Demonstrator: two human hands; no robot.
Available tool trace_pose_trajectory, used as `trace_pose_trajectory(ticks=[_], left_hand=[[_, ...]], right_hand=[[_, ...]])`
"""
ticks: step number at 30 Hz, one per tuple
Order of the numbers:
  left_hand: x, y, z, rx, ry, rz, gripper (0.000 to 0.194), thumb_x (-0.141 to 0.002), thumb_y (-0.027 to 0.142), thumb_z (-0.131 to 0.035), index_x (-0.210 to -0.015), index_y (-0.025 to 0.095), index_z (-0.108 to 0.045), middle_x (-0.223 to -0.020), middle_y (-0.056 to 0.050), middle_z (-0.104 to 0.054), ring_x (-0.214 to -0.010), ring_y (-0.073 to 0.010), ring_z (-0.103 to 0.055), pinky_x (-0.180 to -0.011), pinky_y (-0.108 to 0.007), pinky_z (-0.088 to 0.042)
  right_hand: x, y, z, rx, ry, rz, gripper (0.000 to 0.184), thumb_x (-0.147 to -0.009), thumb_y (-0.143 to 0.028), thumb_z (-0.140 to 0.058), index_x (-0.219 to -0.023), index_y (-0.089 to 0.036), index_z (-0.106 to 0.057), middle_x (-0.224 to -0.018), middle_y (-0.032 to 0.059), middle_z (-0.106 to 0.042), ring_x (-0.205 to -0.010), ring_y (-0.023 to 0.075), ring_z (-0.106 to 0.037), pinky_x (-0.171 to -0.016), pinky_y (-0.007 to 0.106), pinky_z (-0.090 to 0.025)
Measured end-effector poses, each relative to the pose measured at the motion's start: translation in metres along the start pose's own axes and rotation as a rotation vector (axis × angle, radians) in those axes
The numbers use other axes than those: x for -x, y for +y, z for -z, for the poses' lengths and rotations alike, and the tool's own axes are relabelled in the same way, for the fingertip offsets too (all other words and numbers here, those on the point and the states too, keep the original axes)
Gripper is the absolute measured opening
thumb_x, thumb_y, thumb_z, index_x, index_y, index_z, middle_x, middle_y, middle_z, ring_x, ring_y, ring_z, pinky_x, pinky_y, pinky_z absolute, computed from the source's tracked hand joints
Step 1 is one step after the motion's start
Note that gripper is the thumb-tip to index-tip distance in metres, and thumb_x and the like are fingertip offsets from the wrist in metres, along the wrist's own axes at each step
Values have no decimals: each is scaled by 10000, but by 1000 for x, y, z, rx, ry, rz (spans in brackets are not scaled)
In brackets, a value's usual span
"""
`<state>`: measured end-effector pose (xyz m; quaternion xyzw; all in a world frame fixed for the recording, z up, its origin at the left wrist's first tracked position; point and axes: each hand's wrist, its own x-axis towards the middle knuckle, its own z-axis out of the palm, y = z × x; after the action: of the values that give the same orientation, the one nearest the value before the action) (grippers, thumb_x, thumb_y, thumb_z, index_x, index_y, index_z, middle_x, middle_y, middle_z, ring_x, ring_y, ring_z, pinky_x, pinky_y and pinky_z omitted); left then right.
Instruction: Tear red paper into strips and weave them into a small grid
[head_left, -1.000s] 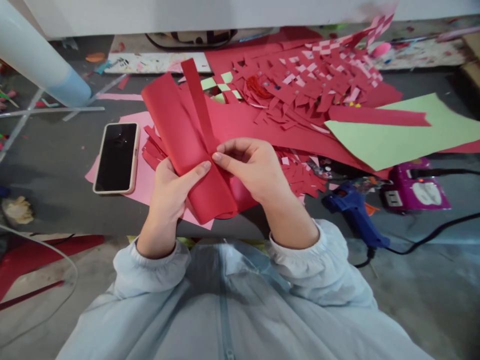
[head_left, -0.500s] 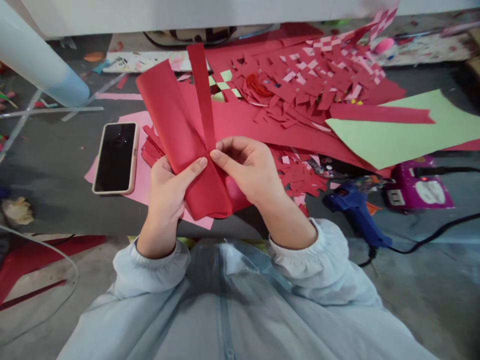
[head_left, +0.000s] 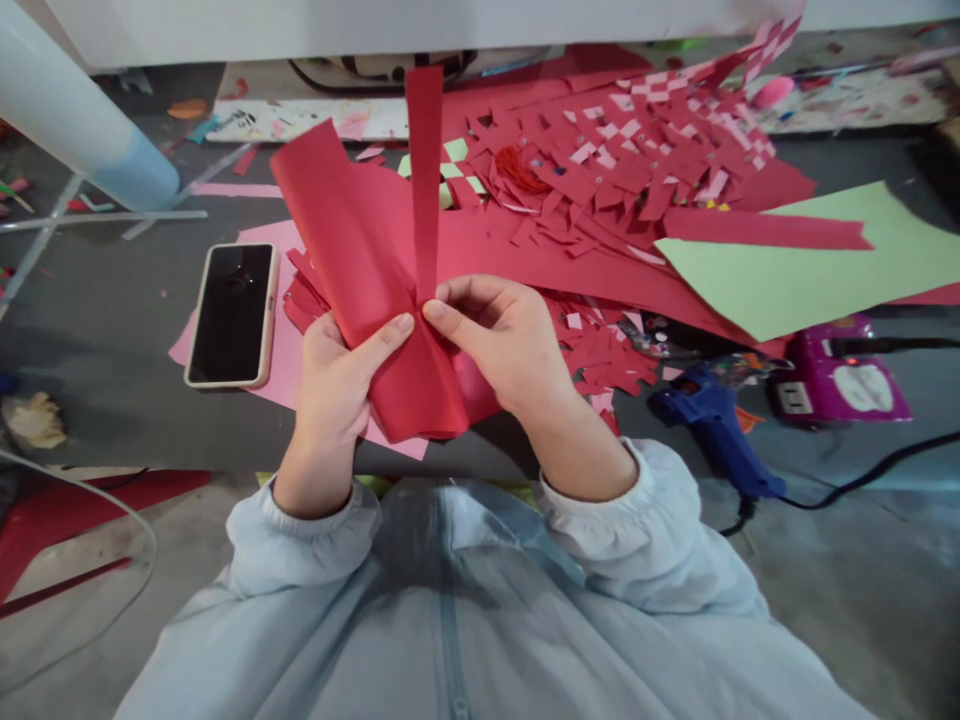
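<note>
A sheet of red paper [head_left: 337,235], curved and gathered at its middle, is in my left hand [head_left: 334,375]. The left thumb presses on the sheet's front near the gather; the other fingers are hidden behind it. My right hand [head_left: 499,335] pinches the gathered spot between thumb and forefinger. From that pinch a narrow red paper strip [head_left: 425,170] stands up, pointing away from me. Whether the strip joins the sheet there, I cannot tell. Beneath the sheet lie pink paper [head_left: 289,375] and more red paper.
A phone [head_left: 231,315] lies left of my hands. Red and pink woven paper pieces [head_left: 600,150] are heaped at the back. Green paper [head_left: 810,260], a blue glue gun [head_left: 705,420] and a purple box [head_left: 844,375] with a black cable are on the right. A white-blue post [head_left: 112,140] stands left.
The upright strip has swung to the right and now stands nearly straight. Both hands keep their hold, with the right one shifted very slightly.
</note>
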<state>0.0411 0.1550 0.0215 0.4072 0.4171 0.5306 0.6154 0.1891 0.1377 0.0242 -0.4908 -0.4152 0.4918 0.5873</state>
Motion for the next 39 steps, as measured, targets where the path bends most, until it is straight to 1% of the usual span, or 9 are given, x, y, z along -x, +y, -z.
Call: trace_pose_trajectory(ticks=[3, 6, 10, 14, 20, 25, 27, 31, 39], left_hand=[[0, 0, 0, 9, 18, -30, 290, -633, 285, -945, -846, 176, -781, -890, -32, -800, -788, -178, -753, -767, -292, -641], [-1, 2, -1, 13, 32, -43, 279, -627, 269, -947, -826, 171, -779, -858, -27, -795, -762, -165, -747, -736, -273, -636], [-1, 2, -3, 40, 32, -39, 272, -609, 260, -956, -791, 176, -773, -827, -16, -789, -719, -149, -737, -720, -263, -633], [-1, 1, -2, 53, 20, -10, 282, -611, 278, -956, -803, 188, -771, -834, -14, -788, -732, -165, -742, -742, -292, -639], [-2, 0, -1, 47, 15, -30, 308, -633, 297, -947, -859, 198, -763, -903, -21, -791, -810, -193, -758, -789, -310, -637], [-2, 1, -1, 31, 52, -35, 304, -610, 298, -953, -820, 199, -757, -847, -10, -787, -758, -178, -748, -738, -287, -638], [-2, 2, -1, 22, 34, -8, 308, -618, 320, -950, -820, 194, -754, -855, -20, -790, -771, -184, -750, -751, -292, -640], [-1, 3, -1, 7, -22, 32, 332, -614, 316, -951, -853, 187, -759, -901, -41, -799, -822, -207, -759, -803, -326, -646], [-1, 2, -1, 3, 2, 19, 376, -584, 298, -963, -872, 188, -746, -925, -49, -794, -837, -227, -762, -835, -373, -640]], right_hand=[[-1, -1, 3, 3, -48, -68, 372, -612, -492, -893, -766, -190, -740, -749, -5, -733, -687, 116, -648, -683, 268, -540], [-2, 1, 5, -7, -43, -85, 284, -622, -395, -893, -747, -188, -745, -724, -12, -735, -665, 107, -643, -682, 263, -533], [-1, 4, 2, -28, -11, -35, 181, -661, -325, -855, -730, -198, -745, -723, -19, -738, -673, 110, -655, -670, 255, -542], [1, 5, -1, -5, 18, 34, 144, -683, -305, -834, -727, -206, -738, -723, -27, -732, -669, 107, -654, -656, 248, -547], [4, 4, -2, 1, 42, 56, 208, -702, -376, -844, -765, -208, -739, -763, -22, -739, -707, 112, -659, -711, 262, -567], [2, 3, 1, 19, -12, -22, 322, -638, -477, -882, -745, -202, -753, -742, -7, -742, -688, 126, -657, -676, 277, -561], [2, 4, 2, 20, -11, -35, 335, -615, -477, -896, -741, -199, -757, -731, -7, -742, -677, 125, -654, -668, 275, -557], [1, 6, 4, -2, 0, -22, 294, -646, -444, -885, -748, -198, -759, -733, -11, -746, -701, 126, -676, -684, 266, -563], [1, 2, 0, 32, 10, -29, 333, -620, -477, -884, -726, -201, -731, -730, -4, -737, -700, 140, -668, -686, 292, -566]])
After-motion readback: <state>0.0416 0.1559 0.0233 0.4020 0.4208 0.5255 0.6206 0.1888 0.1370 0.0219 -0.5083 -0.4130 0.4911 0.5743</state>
